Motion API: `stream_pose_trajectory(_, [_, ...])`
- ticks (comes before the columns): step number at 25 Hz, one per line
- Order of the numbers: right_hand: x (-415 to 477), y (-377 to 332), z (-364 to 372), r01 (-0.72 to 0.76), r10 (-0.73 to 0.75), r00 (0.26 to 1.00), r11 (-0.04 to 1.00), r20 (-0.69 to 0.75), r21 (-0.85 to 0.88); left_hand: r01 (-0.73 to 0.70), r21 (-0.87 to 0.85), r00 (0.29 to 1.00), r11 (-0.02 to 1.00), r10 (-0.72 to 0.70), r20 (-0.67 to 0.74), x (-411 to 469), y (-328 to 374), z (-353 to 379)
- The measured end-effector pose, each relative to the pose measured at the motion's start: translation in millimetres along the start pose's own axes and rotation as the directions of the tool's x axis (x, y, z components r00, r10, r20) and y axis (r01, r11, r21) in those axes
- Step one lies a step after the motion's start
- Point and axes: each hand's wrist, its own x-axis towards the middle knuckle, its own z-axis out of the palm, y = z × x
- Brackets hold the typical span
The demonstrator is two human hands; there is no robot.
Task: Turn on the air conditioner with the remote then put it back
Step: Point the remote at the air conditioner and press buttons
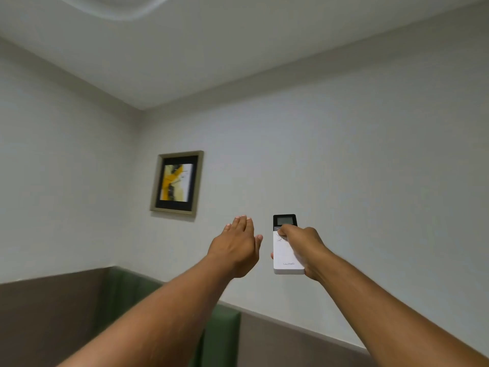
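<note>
My right hand (304,247) grips the white remote (287,251) around its lower body, raised in front of the pale wall (370,160), below and to the right of the framed picture (176,183); the thumb rests on the button zone just under the dark display. My left hand (235,246) is empty, flat and unclenched, fingers together, just beside the remote on the picture's side but not touching it. No air conditioner is identifiable in view — only a curved white edge at the ceiling above the picture, too cropped to name. Judgement: the step in hand is the power press. To do it well I should keep the display end aimed at the unit, press once and firmly, then check the display for a response before lowering. Room is ample: open air all round the remote, the wall behind, and the green-and-brown seat back (219,337) well below the picture, clear of both forearms.
</note>
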Motion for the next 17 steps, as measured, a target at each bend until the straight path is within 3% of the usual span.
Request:
stream_pose_trajectory(3, [18.9,8.3,-70.3,-0.014,0.006,0.985,0.999,-0.174,-0.043,-0.150,-0.102,0.988,0.983,0.152,0.003,35.7,62.8,31.2])
stream_pose_trajectory(9, [30.2,15.0,-149.8,-0.037,0.003,0.923,0.996,-0.385,-0.080,-0.310,-0.233,0.949,0.922,0.316,-0.015,73.0,145.2,63.6])
stream_pose_trajectory(17, [28.9,56.3,-161.9,-0.097,0.069,0.900,0.994,-0.431,-0.043,-0.365,-0.311,0.922,0.877,0.387,0.008,67.5,171.7,94.4])
